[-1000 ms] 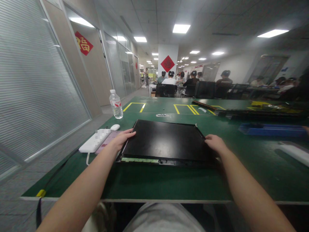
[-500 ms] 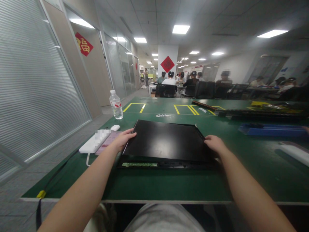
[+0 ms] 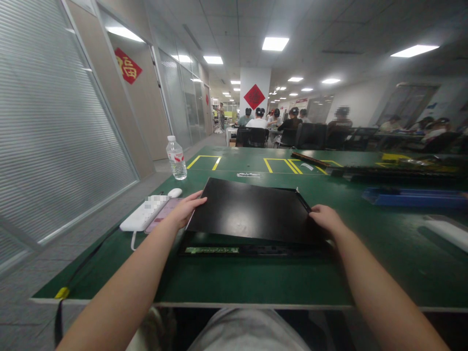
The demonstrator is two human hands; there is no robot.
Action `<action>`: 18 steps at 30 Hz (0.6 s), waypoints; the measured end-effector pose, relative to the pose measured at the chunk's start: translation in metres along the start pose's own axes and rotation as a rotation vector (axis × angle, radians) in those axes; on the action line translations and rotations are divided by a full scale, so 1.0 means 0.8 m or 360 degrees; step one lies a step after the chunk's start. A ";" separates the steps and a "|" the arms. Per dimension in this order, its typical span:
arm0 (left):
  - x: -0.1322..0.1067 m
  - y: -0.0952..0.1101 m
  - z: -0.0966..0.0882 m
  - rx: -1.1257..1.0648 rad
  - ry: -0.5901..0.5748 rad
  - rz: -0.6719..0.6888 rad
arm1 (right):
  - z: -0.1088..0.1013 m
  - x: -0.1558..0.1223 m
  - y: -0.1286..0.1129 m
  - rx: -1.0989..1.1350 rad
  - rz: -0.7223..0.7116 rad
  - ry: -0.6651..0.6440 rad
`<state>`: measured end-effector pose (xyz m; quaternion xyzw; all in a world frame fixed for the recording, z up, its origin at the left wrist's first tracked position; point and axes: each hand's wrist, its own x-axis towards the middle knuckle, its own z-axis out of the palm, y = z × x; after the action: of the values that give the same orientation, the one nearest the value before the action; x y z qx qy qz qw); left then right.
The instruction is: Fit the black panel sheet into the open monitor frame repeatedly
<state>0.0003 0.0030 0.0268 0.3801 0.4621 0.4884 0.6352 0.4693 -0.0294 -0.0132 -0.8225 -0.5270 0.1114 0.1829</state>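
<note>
A flat black LCD panel (image 3: 248,212) is tilted, its left side raised above a dark frame (image 3: 285,250) on the green table. Along the frame's near side runs a green circuit board strip (image 3: 212,250). My left hand (image 3: 188,209) is closed on the panel's left edge, thumb on top and fingers mostly underneath. At the right edge my right hand (image 3: 325,218) pinches the panel or the frame's rim; its fingertips are partly hidden, so I cannot tell whether it grips one or both.
Left of the panel lie a white power bank (image 3: 141,214) with a cable, a phone (image 3: 161,219) and a small white case (image 3: 175,193). A water bottle (image 3: 176,158) stands behind them. To the right are a blue tray (image 3: 413,197) and dark strips (image 3: 395,171). People sit farther back.
The panel's left side has risen a little, and the gap above the circuit board strip has widened. My right hand has hardly moved.
</note>
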 end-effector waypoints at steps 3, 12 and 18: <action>-0.001 0.001 0.002 -0.0005 -0.0003 -0.0008 | 0.000 0.001 0.001 0.0016 -0.0005 0.0023; -0.005 0.003 0.005 0.0000 -0.0052 0.0162 | 0.002 0.001 0.001 0.0019 -0.0005 0.0037; -0.009 0.005 0.008 -0.0008 -0.0187 0.0326 | 0.003 0.004 0.003 0.0106 0.0005 0.0130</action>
<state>0.0049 -0.0034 0.0343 0.4517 0.3814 0.5288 0.6089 0.4716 -0.0265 -0.0161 -0.8206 -0.5139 0.0955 0.2312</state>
